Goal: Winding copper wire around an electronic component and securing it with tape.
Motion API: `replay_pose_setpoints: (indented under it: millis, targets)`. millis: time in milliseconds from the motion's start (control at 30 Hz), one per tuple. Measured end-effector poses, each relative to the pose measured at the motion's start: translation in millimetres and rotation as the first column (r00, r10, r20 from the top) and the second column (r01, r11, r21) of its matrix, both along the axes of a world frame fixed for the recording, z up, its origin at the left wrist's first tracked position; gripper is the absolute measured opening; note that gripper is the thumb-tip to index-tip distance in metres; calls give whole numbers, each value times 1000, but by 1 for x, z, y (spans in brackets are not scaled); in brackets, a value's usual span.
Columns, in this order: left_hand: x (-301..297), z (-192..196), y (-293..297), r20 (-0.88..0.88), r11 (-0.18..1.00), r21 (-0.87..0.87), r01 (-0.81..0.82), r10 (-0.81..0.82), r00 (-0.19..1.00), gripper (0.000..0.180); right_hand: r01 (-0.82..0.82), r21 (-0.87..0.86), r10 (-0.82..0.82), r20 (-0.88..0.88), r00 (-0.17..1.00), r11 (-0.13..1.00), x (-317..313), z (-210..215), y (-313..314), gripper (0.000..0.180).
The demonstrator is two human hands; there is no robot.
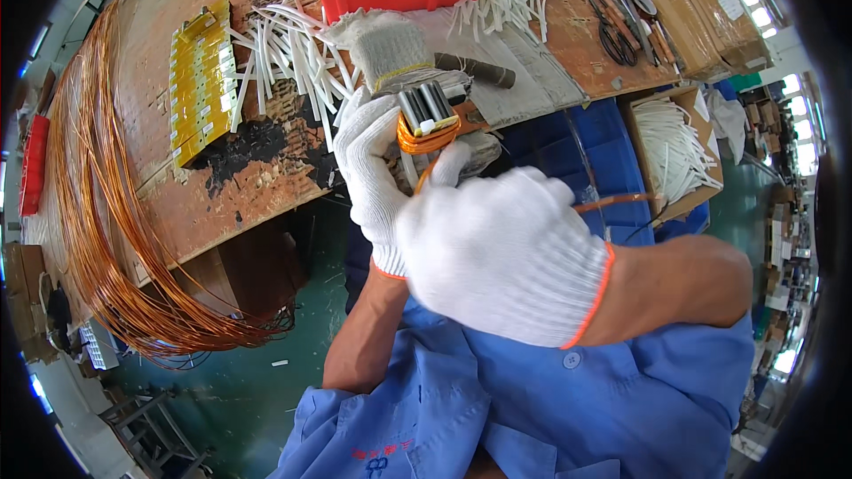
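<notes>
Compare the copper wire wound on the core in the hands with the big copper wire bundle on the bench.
The wound wire sits in a small tight band around the dark core, gripped by the left hand with the right hand close over it. The wire bundle is long, loose and untouched, draping over the workbench edge. Both are orange-copper strands.

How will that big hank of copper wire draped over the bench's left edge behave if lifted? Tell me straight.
The copper wire hank would probably sag and sway rather than hold shape, since its long thin strands already droop in loops off the workbench. It looks heavy for its bulk, being many metal strands. Loose strands fan out at the bottom, so it may tangle or snag.
</notes>
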State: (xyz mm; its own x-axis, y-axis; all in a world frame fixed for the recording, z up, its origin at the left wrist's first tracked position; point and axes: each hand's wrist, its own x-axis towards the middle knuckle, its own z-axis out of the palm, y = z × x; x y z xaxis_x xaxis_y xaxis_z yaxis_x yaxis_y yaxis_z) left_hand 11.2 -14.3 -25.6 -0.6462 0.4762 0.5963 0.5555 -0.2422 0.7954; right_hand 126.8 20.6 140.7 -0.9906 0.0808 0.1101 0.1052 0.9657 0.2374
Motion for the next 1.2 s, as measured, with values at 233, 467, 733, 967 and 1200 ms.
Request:
replay_pose_setpoints:
  millis: [233, 467, 733, 967, 1200]
  targets:
    - [13, 22, -7, 260, 989, -141, -53, 88, 961, 70, -129, -281, 251, 456, 854, 951, -127, 45, 90, 27]
    - [6, 22, -3, 44, 999, 32, -24, 22, 999, 70, 380, -785, -154, 351, 924, 490, -40, 4, 152, 36]
    - [4, 29, -8, -22, 995, 38, 97, -96, 995, 74, 132, -287, -71, 212, 975, 949, 40, 10, 5, 23]
    - [14, -2, -13, 417, 993, -21, 120, -100, 903, 69, -285, -294, 336, 143, 931, 913, -99, 33, 82, 22]
    - [0, 23, -5, 2, 999, 19, 41, -42, 999, 74, 478, -810, -340, 368, 865, 339, -14, 13, 127, 25]
